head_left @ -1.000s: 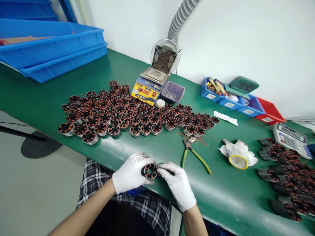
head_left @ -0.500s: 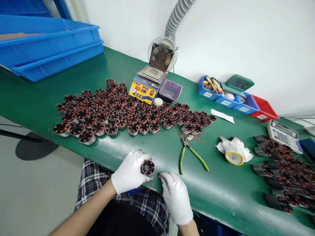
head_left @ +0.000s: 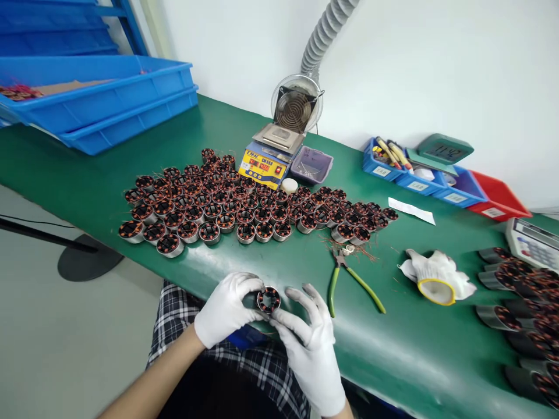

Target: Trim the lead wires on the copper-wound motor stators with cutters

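My left hand (head_left: pixel 229 308), in a white glove, grips a motor stator (head_left: pixel 268 300) by its left side at the table's front edge. The stator is a metal ring with black inserts and copper windings, its opening facing up. My right hand (head_left: pixel 309 343), gloved as well, has its fingers spread just right of the stator. One fingertip is at the ring's lower right rim; whether it presses on it I cannot tell. Green-handled cutting pliers (head_left: pixel 339 259) lie with open handles to the right. Beyond my hands stand rows of similar stators (head_left: pixel 209 233).
A solder pot (head_left: pixel 263 166) with a fan and hose stands behind the rows, beside a purple tray (head_left: pixel 311 166). Blue bins (head_left: pixel 126 99) are at far left. Rightward are a loose glove (head_left: pixel 437 276), small bins (head_left: pixel 454 195), a clock (head_left: pixel 445 148), a calculator (head_left: pixel 533 244) and more stators (head_left: pixel 502 317).
My right hand has come up to the stator and its fingers have spread. My left hand still holds the stator. The whole view has shifted slightly.
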Demonstrator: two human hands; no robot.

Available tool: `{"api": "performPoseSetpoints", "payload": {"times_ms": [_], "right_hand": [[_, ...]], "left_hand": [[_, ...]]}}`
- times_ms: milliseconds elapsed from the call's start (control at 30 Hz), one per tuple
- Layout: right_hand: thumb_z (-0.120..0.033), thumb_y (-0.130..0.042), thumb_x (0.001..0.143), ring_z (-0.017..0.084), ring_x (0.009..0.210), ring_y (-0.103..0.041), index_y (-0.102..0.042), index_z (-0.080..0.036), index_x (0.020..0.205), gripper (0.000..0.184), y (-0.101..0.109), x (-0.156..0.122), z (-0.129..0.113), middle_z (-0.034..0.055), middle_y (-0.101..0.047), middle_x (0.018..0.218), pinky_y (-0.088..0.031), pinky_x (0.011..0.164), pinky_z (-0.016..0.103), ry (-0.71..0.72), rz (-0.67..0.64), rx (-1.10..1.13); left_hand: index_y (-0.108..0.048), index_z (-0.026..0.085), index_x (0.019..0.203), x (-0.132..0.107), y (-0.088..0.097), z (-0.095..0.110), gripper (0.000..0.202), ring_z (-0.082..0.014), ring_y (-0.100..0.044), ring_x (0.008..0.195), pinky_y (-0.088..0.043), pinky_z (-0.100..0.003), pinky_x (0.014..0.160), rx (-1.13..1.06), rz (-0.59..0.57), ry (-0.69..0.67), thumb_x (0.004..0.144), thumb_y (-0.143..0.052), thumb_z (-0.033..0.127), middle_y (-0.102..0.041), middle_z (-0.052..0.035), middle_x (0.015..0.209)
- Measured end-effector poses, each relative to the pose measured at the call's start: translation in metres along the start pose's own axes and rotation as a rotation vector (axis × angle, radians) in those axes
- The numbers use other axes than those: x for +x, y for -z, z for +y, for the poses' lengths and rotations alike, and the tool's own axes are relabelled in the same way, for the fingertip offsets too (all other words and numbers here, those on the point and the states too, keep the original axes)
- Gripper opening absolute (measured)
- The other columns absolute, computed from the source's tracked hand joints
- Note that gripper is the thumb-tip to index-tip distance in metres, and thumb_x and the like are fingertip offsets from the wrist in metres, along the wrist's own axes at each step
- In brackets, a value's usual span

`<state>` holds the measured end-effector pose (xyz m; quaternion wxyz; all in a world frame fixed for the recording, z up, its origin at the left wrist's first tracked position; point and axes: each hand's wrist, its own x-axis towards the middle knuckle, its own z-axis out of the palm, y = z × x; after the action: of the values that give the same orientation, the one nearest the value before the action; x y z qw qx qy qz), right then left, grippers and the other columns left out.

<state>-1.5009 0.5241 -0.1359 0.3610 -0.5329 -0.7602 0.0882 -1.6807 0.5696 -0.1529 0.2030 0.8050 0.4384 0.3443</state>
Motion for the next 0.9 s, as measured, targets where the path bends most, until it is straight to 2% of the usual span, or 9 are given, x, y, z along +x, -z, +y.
{"api": "performPoseSetpoints", "payload": {"times_ms": [133, 200, 367, 467, 633, 733, 800, 833, 900], "right_hand": [[-0.026, -0.052, 0.081, 0.031, 0.118, -0.036, -0.065, -0.023, 0.072, 0.016, -0.004, -0.010, 0.007, 0.0090, -0.052, 0.115, -0.035, 0.091, 0.054, -0.239, 0.069, 0.009], [-0.029, -0.053, 0.080, 0.031, 0.115, -0.039, -0.064, -0.021, 0.065, 0.021, -0.008, -0.012, 0.008, 0.0102, -0.052, 0.116, -0.035, 0.090, 0.054, -0.358, 0.052, 0.008], [-0.030, -0.056, 0.076, 0.031, 0.112, -0.040, -0.065, -0.022, 0.060, 0.020, -0.017, -0.011, 0.008, 0.0099, -0.058, 0.110, -0.033, 0.092, 0.053, -0.444, 0.028, 0.009], [-0.030, -0.058, 0.073, 0.030, 0.105, -0.045, -0.066, -0.022, 0.059, 0.019, -0.014, -0.007, 0.012, 0.0097, -0.060, 0.104, -0.037, 0.089, 0.049, -0.495, 0.031, 0.013], [-0.033, -0.056, 0.073, 0.023, 0.076, -0.058, -0.065, -0.021, 0.060, 0.020, 0.008, -0.006, 0.025, 0.0079, -0.064, 0.082, -0.046, 0.070, 0.037, -0.620, 0.014, 0.072], [-0.037, -0.054, 0.077, 0.021, 0.073, -0.061, -0.065, -0.018, 0.082, 0.022, 0.021, -0.016, 0.015, 0.0093, -0.066, 0.084, -0.048, 0.067, 0.034, -0.686, 0.231, 0.066], [-0.033, -0.053, 0.080, 0.022, 0.079, -0.062, -0.059, -0.016, 0.103, 0.029, 0.022, -0.024, 0.001, 0.0120, -0.066, 0.094, -0.049, 0.071, 0.035, -0.644, 0.415, 0.023], [-0.029, -0.052, 0.081, 0.022, 0.082, -0.063, -0.055, -0.017, 0.110, 0.031, 0.020, -0.028, -0.006, 0.0124, -0.066, 0.097, -0.050, 0.073, 0.035, -0.566, 0.424, 0.012], [-0.019, -0.049, 0.083, 0.022, 0.082, -0.065, -0.049, -0.018, 0.118, 0.035, 0.011, -0.032, -0.016, 0.0118, -0.067, 0.099, -0.051, 0.072, 0.034, -0.350, 0.273, -0.001]], "left_hand": [[-0.056, 0.018, 0.076, -0.010, 0.000, -0.003, 0.016, -0.0215, -0.062, 0.084, -0.049, -0.039, 0.077, 0.165, 0.064, -0.114, 0.077, -0.063, 0.032, -0.066, -0.0033, 0.077], [-0.054, 0.018, 0.070, -0.012, 0.001, -0.002, 0.015, -0.0221, -0.062, 0.086, -0.047, -0.041, 0.081, 0.252, 0.072, -0.151, 0.082, -0.056, 0.026, -0.065, -0.0025, 0.071], [-0.056, 0.016, 0.092, -0.010, 0.005, 0.011, 0.022, -0.0240, -0.059, 0.092, -0.045, -0.045, 0.086, 0.326, 0.174, -0.192, 0.078, -0.061, 0.033, -0.065, -0.0086, 0.092], [-0.056, 0.022, 0.094, -0.011, 0.003, 0.016, 0.013, -0.0218, -0.058, 0.093, -0.045, -0.043, 0.085, 0.355, 0.148, -0.240, 0.081, -0.055, 0.021, -0.065, -0.0037, 0.091], [-0.054, 0.020, 0.075, -0.021, 0.001, 0.013, 0.009, -0.0253, -0.054, 0.103, -0.044, -0.044, 0.086, 0.369, 0.080, -0.131, 0.080, -0.053, 0.013, -0.064, -0.0049, 0.098], [-0.052, 0.020, 0.078, -0.027, 0.010, 0.017, 0.003, -0.0291, -0.045, 0.114, -0.040, -0.049, 0.091, 0.305, 0.017, -0.025, 0.080, -0.054, 0.019, -0.058, -0.0071, 0.110], [-0.049, 0.019, 0.101, -0.025, 0.016, 0.026, 0.024, -0.0308, -0.039, 0.120, -0.037, -0.050, 0.095, 0.228, 0.052, 0.009, 0.080, -0.055, 0.028, -0.049, -0.0127, 0.122], [-0.041, 0.016, 0.115, -0.022, 0.018, 0.031, 0.041, -0.0312, -0.036, 0.122, -0.036, -0.050, 0.097, 0.186, 0.068, -0.001, 0.081, -0.054, 0.033, -0.042, -0.0163, 0.127], [-0.019, 0.012, 0.133, -0.013, 0.018, 0.041, 0.068, -0.0321, -0.030, 0.126, -0.034, -0.049, 0.099, 0.109, 0.040, -0.061, 0.082, -0.050, 0.044, -0.029, -0.0218, 0.136]]}}
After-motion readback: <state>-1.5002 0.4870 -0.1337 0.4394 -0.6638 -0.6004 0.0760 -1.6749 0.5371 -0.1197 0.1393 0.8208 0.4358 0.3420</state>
